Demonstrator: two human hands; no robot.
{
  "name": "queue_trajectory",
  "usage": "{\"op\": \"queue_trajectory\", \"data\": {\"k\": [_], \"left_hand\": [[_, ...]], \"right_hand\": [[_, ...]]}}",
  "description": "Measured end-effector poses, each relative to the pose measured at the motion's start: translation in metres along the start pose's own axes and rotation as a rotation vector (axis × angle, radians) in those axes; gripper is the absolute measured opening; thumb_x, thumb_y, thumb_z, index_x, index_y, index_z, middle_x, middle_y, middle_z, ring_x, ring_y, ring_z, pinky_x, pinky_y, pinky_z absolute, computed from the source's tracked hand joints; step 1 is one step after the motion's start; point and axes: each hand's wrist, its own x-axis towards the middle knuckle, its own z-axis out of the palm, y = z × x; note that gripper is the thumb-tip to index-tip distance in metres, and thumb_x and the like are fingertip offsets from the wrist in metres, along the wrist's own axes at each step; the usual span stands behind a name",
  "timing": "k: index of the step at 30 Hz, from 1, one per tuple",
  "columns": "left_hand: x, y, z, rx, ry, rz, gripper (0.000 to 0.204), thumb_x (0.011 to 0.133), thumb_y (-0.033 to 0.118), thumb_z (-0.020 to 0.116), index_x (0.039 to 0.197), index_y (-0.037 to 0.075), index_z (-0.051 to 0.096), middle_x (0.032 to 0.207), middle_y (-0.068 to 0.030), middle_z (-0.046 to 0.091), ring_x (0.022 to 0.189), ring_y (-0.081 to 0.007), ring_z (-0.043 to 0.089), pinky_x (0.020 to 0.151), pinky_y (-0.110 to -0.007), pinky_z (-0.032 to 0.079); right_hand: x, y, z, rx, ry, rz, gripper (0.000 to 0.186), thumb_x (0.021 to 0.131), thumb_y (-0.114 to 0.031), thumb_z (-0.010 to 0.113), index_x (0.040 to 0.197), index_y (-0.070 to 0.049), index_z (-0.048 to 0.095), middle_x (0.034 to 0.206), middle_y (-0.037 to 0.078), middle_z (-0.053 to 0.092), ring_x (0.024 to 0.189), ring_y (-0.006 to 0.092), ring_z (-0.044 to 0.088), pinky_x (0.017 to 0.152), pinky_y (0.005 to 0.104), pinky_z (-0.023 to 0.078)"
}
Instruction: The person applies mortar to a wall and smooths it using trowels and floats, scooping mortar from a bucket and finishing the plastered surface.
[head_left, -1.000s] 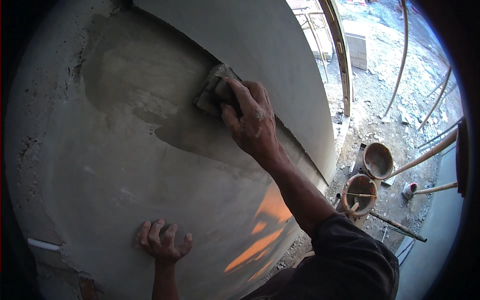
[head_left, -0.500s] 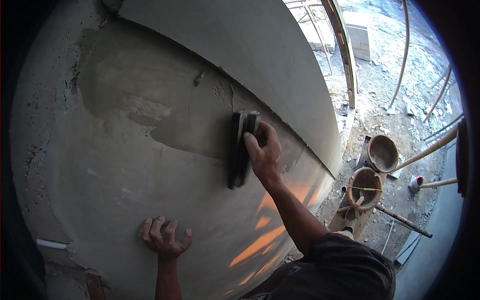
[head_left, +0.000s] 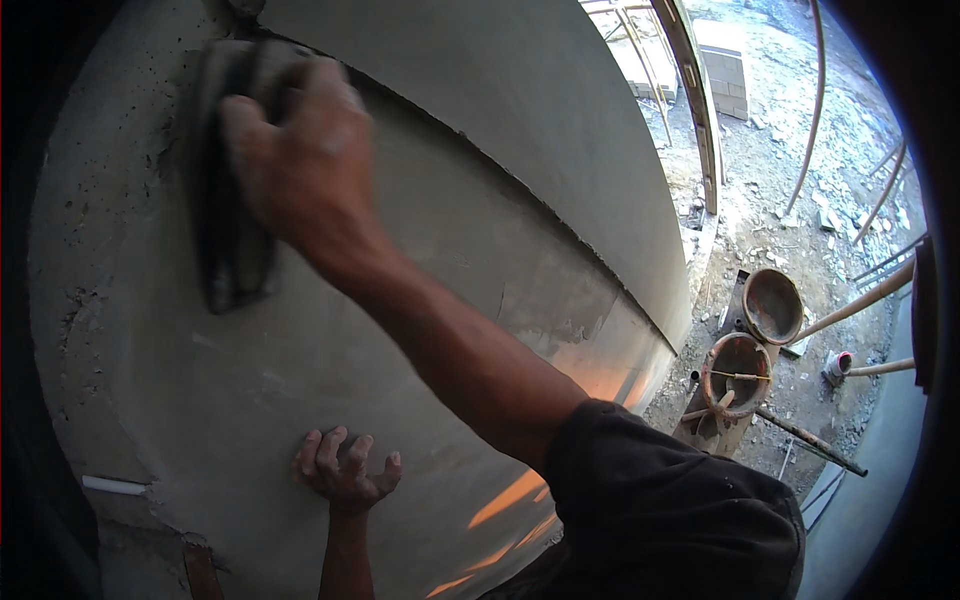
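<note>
A grey plastered wall (head_left: 420, 350) fills most of the view. My right hand (head_left: 310, 160) grips a dark plastering float (head_left: 235, 250), its long face against the wall at the upper left; motion blurs both. Just above and right of that hand runs the stepped edge of a thicker plaster layer (head_left: 520, 120). Lower down, my left hand (head_left: 347, 470) is at the wall surface with fingers spread and slightly bent, holding nothing. The float's handle is mostly hidden by my fingers.
Two round buckets (head_left: 737, 375) stand on a plank to the right, the nearer with a stick across it and a tool inside. Wooden poles (head_left: 858, 295) slant nearby. Rubble covers the ground, with stacked blocks (head_left: 722, 75) beyond. A white pipe stub (head_left: 113, 486) sticks out at lower left.
My right hand has swept the float from mid-wall up and left to the upper left, and the forearm now reaches across. My left hand stays at about the same wall spot.
</note>
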Motion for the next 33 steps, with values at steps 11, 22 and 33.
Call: {"op": "queue_trajectory", "data": {"k": [11, 22, 33], "left_hand": [[-0.004, -0.005, -0.004, 0.044, 0.012, 0.003, 0.035, 0.084, 0.057, 0.061, 0.088, 0.022, 0.061, 0.116, -0.0043, 0.053, 0.123, -0.0306, 0.045, 0.097, -0.052, 0.037], [-0.001, 0.0, 0.001, 0.003, -0.035, 0.019, 0.034, 0.084, 0.05, 0.063, 0.092, 0.017, 0.063, 0.118, -0.0089, 0.05, 0.125, -0.0361, 0.043, 0.101, -0.056, 0.037], [0.002, 0.003, -0.002, 0.011, -0.036, 0.012, 0.033, 0.083, 0.05, 0.063, 0.09, 0.017, 0.062, 0.118, -0.0092, 0.05, 0.126, -0.0375, 0.042, 0.101, -0.057, 0.038]], "right_hand": [[-0.048, -0.013, -0.072, 0.317, -0.492, 0.317, 0.055, 0.085, -0.03, 0.073, 0.123, 0.007, 0.057, 0.103, 0.02, 0.065, 0.098, 0.0289, 0.064, 0.088, 0.0419, 0.052], [-0.117, 0.101, -0.195, -0.272, 0.077, 0.476, 0.055, 0.085, -0.023, 0.076, 0.127, 0.006, 0.056, 0.109, 0.015, 0.061, 0.096, 0.0247, 0.063, 0.088, 0.0379, 0.052], [-0.074, 0.076, -0.141, -0.335, 0.152, 0.269, 0.043, 0.086, -0.023, 0.073, 0.118, 0.003, 0.059, 0.099, 0.018, 0.064, 0.089, 0.0324, 0.064, 0.081, 0.0441, 0.052]]}}
